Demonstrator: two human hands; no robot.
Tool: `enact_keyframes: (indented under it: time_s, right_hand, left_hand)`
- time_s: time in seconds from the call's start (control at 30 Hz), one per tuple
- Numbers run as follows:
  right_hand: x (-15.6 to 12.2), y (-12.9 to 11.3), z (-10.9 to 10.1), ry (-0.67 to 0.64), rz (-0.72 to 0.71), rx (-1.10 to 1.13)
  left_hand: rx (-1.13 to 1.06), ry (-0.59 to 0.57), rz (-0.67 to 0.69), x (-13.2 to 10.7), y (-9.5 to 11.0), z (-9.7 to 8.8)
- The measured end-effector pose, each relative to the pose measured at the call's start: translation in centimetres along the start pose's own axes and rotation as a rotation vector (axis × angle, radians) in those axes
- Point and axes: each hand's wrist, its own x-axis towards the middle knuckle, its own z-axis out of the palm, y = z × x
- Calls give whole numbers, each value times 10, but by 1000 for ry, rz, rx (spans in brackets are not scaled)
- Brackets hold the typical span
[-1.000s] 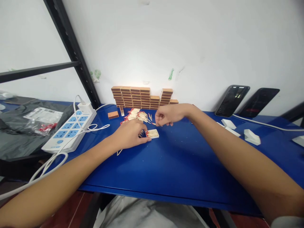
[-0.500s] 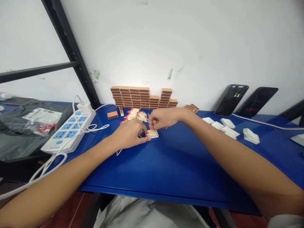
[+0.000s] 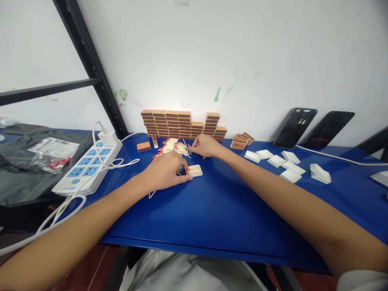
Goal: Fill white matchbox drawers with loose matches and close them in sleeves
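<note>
A small matchbox tray (image 3: 194, 170) filled with red-tipped matches lies on the blue table (image 3: 212, 210). My left hand (image 3: 165, 171) rests beside it, fingers curled against its left end. My right hand (image 3: 205, 146) reaches farther back, fingers pinched at the right edge of a loose pile of matches (image 3: 173, 147). What the fingers hold is too small to make out. Behind the pile, stacked brown matchboxes (image 3: 182, 124) form a low wall against the white wall.
A white power strip (image 3: 87, 166) with cables lies at the left beside a grey bag (image 3: 36, 161). White inner trays (image 3: 285, 165) and a few brown sleeves (image 3: 241, 140) lie at the right. Two phones (image 3: 295, 127) lean on the wall.
My right hand moved left and back from above the tray to the match pile, uncovering the white trays and brown sleeves at the right. My left hand stayed still.
</note>
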Motion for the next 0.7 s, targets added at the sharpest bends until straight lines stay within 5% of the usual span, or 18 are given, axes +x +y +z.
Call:
enact_keyframes:
  time_s: [0.7]
  right_hand:
    - [-27,-19,-42,-434,32,-161]
  left_hand:
    - [-20,-4,-2,0,-1,1]
